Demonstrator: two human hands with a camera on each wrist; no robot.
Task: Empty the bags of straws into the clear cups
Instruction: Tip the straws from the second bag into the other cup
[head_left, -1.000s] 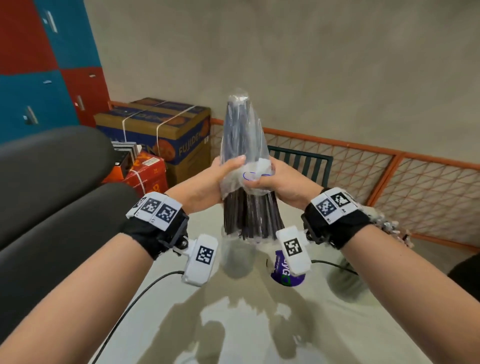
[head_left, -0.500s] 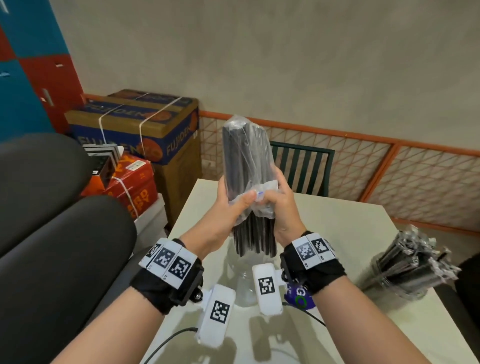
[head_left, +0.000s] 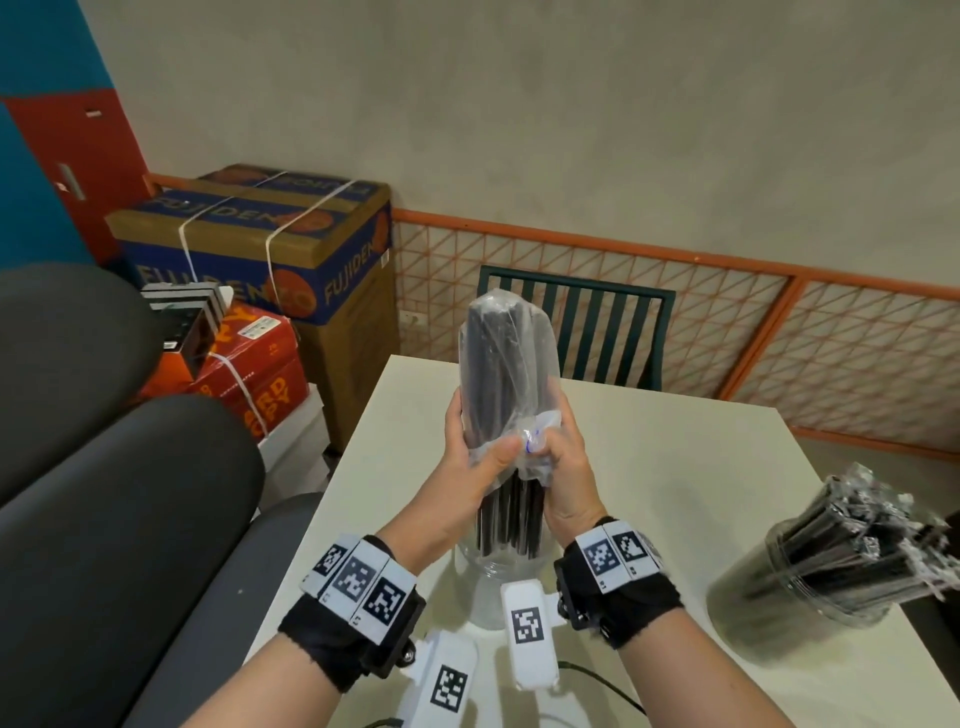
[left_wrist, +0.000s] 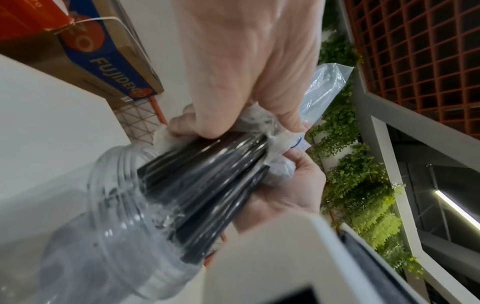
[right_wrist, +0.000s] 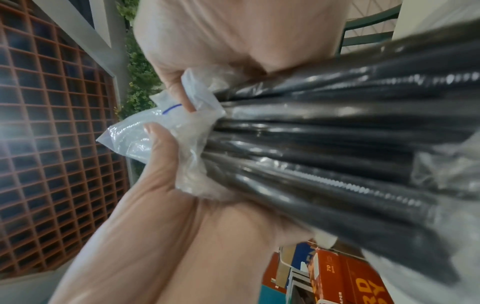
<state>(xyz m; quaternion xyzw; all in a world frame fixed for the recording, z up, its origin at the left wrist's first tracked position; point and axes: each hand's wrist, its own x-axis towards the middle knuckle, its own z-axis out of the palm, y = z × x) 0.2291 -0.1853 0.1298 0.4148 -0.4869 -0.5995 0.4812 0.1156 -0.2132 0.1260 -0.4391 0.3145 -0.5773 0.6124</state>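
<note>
Above clear plastic cup (head_left: 488, 587): left hand (head_left: 467, 467), right hand (head_left: 563, 478) both squeeze see-through bag (head_left: 506, 374); black straws (head_left: 511, 519) poke into cup.

A strapped cardboard box (head_left: 270, 244) marked FUJIDEN stands against the wall, left of the tabletop (head_left: 675, 467). Orange paper boxes (head_left: 249, 374) sit before it. A dark slatted chair (head_left: 587, 327) faces the tabletop's far edge, backed by orange lattice fencing (head_left: 727, 322).

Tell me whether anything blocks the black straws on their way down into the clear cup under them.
Nothing visible does. The black straws hang from the open mouth of the plastic bag, held by the left hand and right hand; the left wrist view shows their lower ends already inside the clear cup.
</note>
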